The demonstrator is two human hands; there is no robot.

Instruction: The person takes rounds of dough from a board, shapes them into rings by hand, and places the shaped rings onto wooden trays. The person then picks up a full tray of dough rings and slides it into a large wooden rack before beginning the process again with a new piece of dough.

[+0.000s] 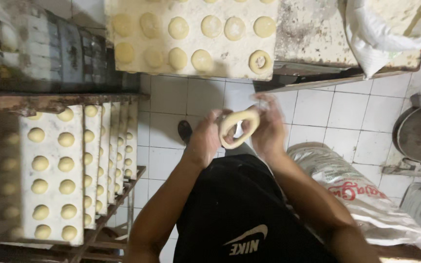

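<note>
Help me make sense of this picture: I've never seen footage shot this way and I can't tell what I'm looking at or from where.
The camera sits on a person's head and looks straight down, so you see their own arms, dark shirt and the white tiled floor below. The left hand and right hand together hold a ring of pale dough, with fingers through its hole. Ahead of them lies a floured tray carrying round dough pieces and one finished ring. To the left, a metal rack holds several more trays of dough balls, stacked one above another. A filled sack rests on the right.
</note>
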